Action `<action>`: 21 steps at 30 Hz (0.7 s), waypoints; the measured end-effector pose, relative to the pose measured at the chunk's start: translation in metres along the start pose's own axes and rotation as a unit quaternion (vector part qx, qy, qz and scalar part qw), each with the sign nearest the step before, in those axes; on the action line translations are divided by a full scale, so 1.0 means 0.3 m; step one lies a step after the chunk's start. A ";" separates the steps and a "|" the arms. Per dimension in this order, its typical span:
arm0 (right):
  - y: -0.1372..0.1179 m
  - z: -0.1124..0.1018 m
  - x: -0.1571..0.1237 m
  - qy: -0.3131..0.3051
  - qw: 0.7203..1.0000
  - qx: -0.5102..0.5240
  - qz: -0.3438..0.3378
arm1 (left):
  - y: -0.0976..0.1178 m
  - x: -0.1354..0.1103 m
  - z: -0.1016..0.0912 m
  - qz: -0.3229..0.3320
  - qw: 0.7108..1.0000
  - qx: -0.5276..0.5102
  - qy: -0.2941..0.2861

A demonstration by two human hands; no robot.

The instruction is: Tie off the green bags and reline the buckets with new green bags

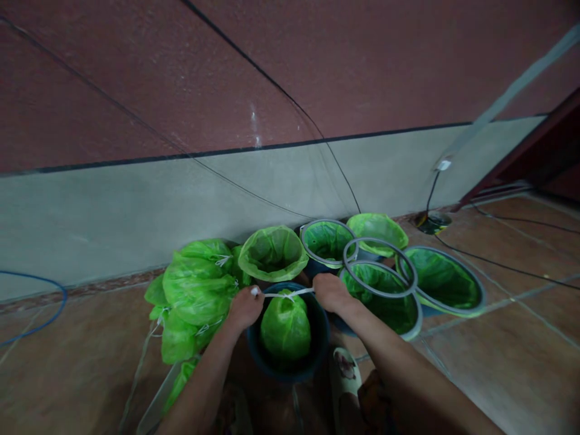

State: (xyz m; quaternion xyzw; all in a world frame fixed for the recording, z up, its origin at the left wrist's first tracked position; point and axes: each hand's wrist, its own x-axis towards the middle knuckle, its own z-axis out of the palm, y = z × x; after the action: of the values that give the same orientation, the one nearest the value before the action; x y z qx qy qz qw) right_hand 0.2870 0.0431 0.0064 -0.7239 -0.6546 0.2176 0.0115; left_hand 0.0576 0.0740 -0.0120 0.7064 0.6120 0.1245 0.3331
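A green trash bag (286, 332), gathered at its neck, stands inside a dark blue bin (324, 347) right in front of me. Around the neck runs a white string (283, 295), pulled out to both sides. My left hand (247, 306) is closed on one end of it, and a bit of white shows above the fist. On the other side my right hand (331, 292) grips the opposite end. The string looks taut between the two fists. The lower part of the bag is hidden in the bin.
Several tied green bags (197, 296) are heaped on the left. Behind and to the right stand bins lined with green bags (273, 254), and a loose grey ring (410, 266) rests across some of them. Cables run along the wall (136, 205) and the tiled floor (521, 338).
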 end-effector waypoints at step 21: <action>-0.139 0.017 -0.006 0.039 0.955 0.242 -0.169 | 0.046 0.022 0.141 0.090 0.923 -0.351 -0.129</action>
State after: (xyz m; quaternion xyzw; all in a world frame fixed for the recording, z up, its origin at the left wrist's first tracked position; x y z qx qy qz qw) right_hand 0.2460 0.0458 0.0149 -0.5863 -0.6942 0.3354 0.2485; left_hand 0.0947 0.0664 -0.0365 0.6060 0.4144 0.2687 0.6236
